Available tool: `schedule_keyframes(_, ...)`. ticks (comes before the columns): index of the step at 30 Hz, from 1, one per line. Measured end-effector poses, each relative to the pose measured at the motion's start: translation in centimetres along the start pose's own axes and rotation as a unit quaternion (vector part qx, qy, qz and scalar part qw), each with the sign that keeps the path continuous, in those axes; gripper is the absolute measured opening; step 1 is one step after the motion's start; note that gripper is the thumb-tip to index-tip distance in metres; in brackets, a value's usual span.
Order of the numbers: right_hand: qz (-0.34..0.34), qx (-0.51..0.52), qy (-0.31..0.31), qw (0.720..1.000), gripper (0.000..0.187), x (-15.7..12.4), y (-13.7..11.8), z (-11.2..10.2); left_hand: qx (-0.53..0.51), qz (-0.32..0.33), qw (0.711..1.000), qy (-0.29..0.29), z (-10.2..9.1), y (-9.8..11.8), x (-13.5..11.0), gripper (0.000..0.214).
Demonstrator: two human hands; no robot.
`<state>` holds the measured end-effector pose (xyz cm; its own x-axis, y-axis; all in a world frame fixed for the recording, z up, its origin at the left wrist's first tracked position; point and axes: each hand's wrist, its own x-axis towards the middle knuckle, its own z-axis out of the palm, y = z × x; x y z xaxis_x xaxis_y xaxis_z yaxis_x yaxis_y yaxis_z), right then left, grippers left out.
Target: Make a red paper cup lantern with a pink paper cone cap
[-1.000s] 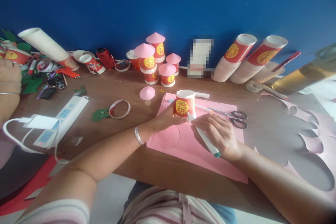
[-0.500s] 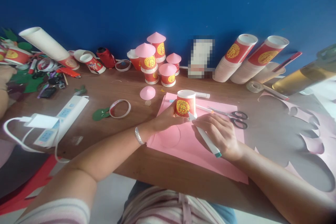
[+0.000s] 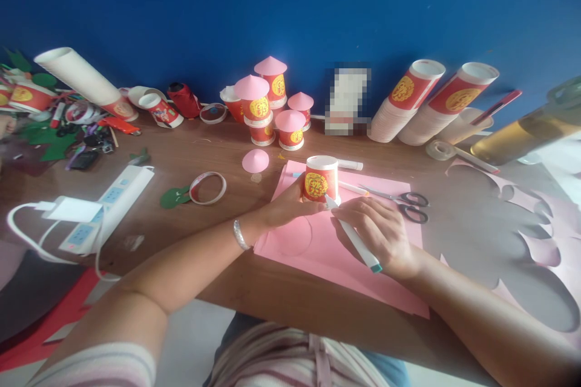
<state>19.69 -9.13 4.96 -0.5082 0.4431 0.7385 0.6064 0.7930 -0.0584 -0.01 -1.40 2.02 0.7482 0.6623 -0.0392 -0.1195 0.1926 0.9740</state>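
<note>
My left hand (image 3: 288, 202) is closed round the lower left of a red paper cup (image 3: 321, 176) with a yellow emblem. Between the fingers of my right hand (image 3: 374, 227) is a white marker (image 3: 356, 242) with a green end; its other end meets the cup's front near the base. Under both hands lie pink paper sheets (image 3: 290, 266), with a faint drawn circle on the top one. A pair of scissors (image 3: 411, 207) rests on the sheets to the right of my right hand. Another white pen (image 3: 350, 164) lies behind the cup.
Red cups with pink cone tops (image 3: 290, 121) stand by the wall. Two leaning stacks of paper cups (image 3: 403, 100) and a tape roll (image 3: 440, 150) are at the right, with pink offcuts (image 3: 540, 248) nearer. A power strip (image 3: 106, 208) and a paper ring (image 3: 207, 187) lie left.
My hands, the cup and the marker stay almost where they were. At the far left edge, another person's hand has drawn back mostly out of view.
</note>
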Motion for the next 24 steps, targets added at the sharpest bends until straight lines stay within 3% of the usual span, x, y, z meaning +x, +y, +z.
schedule_keyframes(24,-0.005,0.016,-0.031,0.999,0.019,0.29,0.06,-0.48,0.013,0.0,1.0,0.008,-0.02,-0.12,0.02,0.035)
